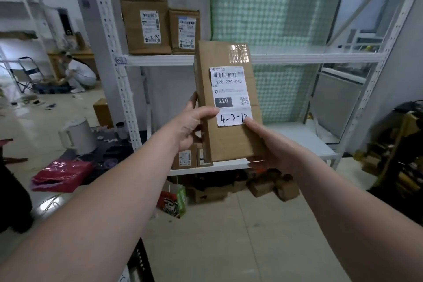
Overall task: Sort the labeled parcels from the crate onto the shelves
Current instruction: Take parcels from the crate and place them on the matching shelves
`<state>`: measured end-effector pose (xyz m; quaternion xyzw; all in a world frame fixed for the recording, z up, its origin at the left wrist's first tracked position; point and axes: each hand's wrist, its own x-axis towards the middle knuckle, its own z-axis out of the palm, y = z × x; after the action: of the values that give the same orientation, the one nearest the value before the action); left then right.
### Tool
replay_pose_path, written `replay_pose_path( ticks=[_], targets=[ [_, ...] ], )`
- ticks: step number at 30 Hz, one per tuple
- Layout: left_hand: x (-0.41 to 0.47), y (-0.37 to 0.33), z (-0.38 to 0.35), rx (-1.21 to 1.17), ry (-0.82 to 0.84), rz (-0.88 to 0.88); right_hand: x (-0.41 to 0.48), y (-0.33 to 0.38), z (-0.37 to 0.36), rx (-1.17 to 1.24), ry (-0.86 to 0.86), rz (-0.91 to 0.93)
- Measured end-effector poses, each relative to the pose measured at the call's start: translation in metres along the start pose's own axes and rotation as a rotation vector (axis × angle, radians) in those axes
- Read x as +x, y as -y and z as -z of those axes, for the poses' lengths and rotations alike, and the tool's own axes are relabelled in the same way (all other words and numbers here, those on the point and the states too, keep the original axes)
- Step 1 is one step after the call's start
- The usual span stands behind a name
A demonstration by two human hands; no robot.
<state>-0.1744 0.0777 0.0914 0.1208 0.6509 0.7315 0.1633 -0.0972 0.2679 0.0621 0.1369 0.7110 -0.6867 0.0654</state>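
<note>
Update: parcel (226,144) in both hands, not on a shelf yet

Looks like the label-check step to me. Up and left of the parcel, a little tag (120,60) on the rack post reads 4-2, and two boxes (146,26) already stand on the upper shelf (297,58) at that level. The parcel's label (230,89) has 4-3-1-something handwritten on it, with the last digit half covered. So my guess is it belongs on the lower shelf (297,135) right behind the parcel. A couple of small boxes (185,158) sit there, peeking out at the parcel's lower left. The next move would be easing it down and forward onto the bare stretch behind and right of the parcel, label facing out. The crate isn't in shot.

Now the hands. The left hand (191,126) grips the parcel's left edge. Its thumb (206,113) lies across the front, touching the label, and the other fingers go round the back, mostly hidden. The parcel itself is upright, up in the air in front of the rack. The right hand (267,144) holds the lower right corner, with the thumb tip on the label's corner and the fingers (256,162) curled under the bottom edge. Both hands are clamped on it, nothing spread open.
</note>
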Motion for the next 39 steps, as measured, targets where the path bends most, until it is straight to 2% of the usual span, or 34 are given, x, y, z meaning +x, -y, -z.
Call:
replay_pose_path(
  ticks=[7, 16, 21, 25, 33, 39],
  targets=[
    [0.028, 0.005, -0.015, 0.115, 0.068, 0.074, 0.021, 0.006, 0.025, -0.001, 0.006, -0.08],
    [0.107, 0.016, -0.011, 0.266, 0.158, 0.147, 0.091, 0.009, 0.044, -0.049, -0.022, -0.071],
    [0.168, 0.038, 0.0, 0.313, 0.155, 0.151, 0.154, 0.007, 0.055, -0.202, -0.069, -0.017],
    [0.209, 0.052, 0.013, 0.336, 0.156, 0.172, 0.207, 0.004, 0.059, -0.279, -0.1, -0.042],
    [0.28, 0.089, 0.033, 0.358, 0.158, 0.268, 0.286, -0.026, 0.057, -0.178, -0.123, -0.089],
    [0.327, 0.123, 0.026, 0.416, 0.166, 0.346, 0.333, -0.049, 0.078, -0.209, -0.156, -0.116]
  ],
)
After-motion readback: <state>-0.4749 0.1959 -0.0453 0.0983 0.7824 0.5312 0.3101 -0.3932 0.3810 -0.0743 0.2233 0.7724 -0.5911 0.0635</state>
